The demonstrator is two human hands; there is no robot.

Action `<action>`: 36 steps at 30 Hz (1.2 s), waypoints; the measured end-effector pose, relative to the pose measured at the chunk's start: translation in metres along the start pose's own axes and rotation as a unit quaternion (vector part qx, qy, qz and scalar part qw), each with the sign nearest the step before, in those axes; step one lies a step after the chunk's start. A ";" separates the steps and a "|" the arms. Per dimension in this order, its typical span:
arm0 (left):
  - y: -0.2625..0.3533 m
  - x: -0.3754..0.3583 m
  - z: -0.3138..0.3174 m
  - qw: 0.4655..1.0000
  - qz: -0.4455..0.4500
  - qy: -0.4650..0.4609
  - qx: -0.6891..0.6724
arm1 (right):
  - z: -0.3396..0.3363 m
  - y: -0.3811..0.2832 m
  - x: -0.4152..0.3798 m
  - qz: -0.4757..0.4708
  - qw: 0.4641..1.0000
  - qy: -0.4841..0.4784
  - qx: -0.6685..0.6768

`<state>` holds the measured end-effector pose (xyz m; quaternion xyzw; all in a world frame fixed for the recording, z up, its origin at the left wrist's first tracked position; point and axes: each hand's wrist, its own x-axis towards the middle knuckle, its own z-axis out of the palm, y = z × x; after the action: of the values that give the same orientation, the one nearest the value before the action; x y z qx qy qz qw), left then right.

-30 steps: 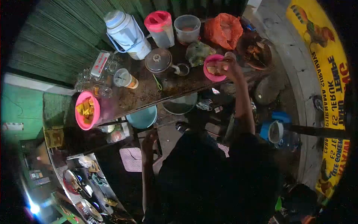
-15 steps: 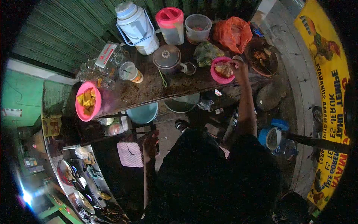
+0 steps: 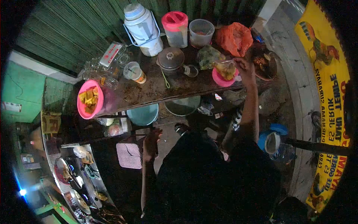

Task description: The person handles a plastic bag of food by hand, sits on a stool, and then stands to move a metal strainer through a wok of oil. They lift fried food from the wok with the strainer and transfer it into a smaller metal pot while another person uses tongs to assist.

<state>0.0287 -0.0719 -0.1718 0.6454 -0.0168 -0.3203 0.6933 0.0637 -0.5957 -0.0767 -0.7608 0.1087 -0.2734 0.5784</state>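
Our right hand (image 3: pixel 244 67) pinches the clear, yellowish-filled plastic bag (image 3: pixel 226 70) at the round pink plastic bowl (image 3: pixel 222 83), far right, probably so its contents hang; our left hand (image 3: pixel 151 142) hangs half-open, seemingly empty.

Worn at head height, aimed forward and down, with a wide, curving field.
Looks over the dark shirt (image 3: pixel 220 179) and both hands (image 3: pixel 151 143) from close above, across the worktop (image 3: pixel 143 92) farther off; reaches the corrugated panel (image 3: pixel 74 41) along the top and the yellow banner (image 3: pixel 327 108) down the right edge.
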 end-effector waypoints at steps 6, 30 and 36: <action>0.115 0.010 0.061 0.939 0.192 -0.070 0.276 | 0.050 -0.163 -0.009 -0.017 0.982 -0.145 -0.118; 0.139 -0.333 -0.002 0.827 0.379 0.403 -0.099 | 0.376 -0.390 -0.292 -0.193 0.689 -0.656 0.241; 0.108 -0.421 0.016 0.749 0.375 0.509 -0.196 | 0.394 -0.426 -0.388 -0.203 0.612 -0.729 0.231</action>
<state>-0.2673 0.1059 0.0935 0.5045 0.1613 0.3455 0.7747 -0.1080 0.0449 0.1392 -0.5531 -0.5724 0.2452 0.5535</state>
